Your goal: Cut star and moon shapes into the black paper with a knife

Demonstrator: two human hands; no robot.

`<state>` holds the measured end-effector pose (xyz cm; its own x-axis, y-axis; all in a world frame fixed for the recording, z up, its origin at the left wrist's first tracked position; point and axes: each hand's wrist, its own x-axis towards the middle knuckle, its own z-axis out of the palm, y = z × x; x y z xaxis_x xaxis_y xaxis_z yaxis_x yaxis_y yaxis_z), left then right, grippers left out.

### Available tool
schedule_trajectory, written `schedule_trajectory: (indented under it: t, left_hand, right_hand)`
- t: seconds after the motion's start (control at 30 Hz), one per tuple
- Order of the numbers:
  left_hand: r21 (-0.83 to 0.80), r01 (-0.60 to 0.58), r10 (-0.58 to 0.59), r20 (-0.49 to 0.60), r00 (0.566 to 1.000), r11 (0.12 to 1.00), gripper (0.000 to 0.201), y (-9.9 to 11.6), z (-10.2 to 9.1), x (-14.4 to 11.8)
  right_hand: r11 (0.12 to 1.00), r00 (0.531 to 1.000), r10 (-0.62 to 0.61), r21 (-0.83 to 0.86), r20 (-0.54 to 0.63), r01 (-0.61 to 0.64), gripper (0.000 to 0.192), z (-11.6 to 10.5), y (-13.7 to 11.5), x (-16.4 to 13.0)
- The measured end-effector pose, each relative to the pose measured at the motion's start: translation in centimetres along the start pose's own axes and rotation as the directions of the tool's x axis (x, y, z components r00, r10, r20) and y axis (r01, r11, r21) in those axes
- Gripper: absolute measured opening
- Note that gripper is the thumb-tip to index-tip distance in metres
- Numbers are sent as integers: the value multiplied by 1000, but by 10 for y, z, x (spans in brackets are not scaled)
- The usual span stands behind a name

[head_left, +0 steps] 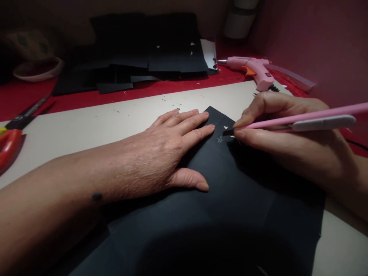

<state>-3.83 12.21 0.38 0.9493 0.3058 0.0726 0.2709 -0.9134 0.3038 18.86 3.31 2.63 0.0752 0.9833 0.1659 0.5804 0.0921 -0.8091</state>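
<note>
A large sheet of black paper (212,207) lies over a white board (138,115), one corner pointing away from me. My left hand (172,142) rests flat on the sheet, fingers stretched and thumb apart. My right hand (281,126) grips a pink utility knife (310,116) with a grey slider. The dark blade tip is at the sheet, just right of a small drawn star (220,139). Small pale cut-outs (225,127) show near the blade. My right fingers hide part of the knife's front.
Behind the board, a stack of black sheets (172,57) lies on red cloth (69,96). A pink glue gun (258,69) sits at the back right. Red-handled scissors (11,142) lie at the left, near a shallow bowl (38,71). Tiny dark scraps dot the board.
</note>
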Motion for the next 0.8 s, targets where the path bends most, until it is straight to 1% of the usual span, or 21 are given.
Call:
schedule_trajectory:
  t: [0.1,0.2,0.33,0.43,0.5,0.57,0.6,0.67,0.73,0.8]
  left_hand:
    - [12,2,-2,28,1000,1000,102,1,-2,0]
    - [29,-11,11,20,1000,1000,101,0,-2,0]
    - [91,-29,30,-8,1000,995,98,1,1,-2]
    - [164,1,-1,-3,1000,986,98,7,3,-2]
    - [233,51,-57,22,998,971,98,15,2,0]
    - [320,120,-144,53,988,940,98,27,2,4]
    - [368,163,-201,68,977,915,97,34,2,7]
    - [457,258,-330,86,940,851,96,49,3,12]
    - [523,344,-430,47,902,780,97,62,4,17]
    - [555,395,-471,-7,882,732,100,72,5,19]
  right_hand:
    - [997,998,-49,-50,29,50,13,0,-1,0]
    - [995,997,-78,-68,30,80,15,2,0,0]
    - [996,995,-93,1,32,93,8,1,1,2]
    - [993,994,-111,32,1,111,4,0,-1,2]
    - [995,996,-86,55,-12,86,5,-1,-1,3]
    - [995,1000,-28,101,14,26,5,-1,1,4]
    - [993,999,-19,119,36,14,5,-1,3,6]
    - [991,998,-18,132,56,10,3,0,7,10]
    - [987,998,-24,159,57,15,3,2,11,15]
    - [984,997,-22,178,73,9,3,3,13,20]
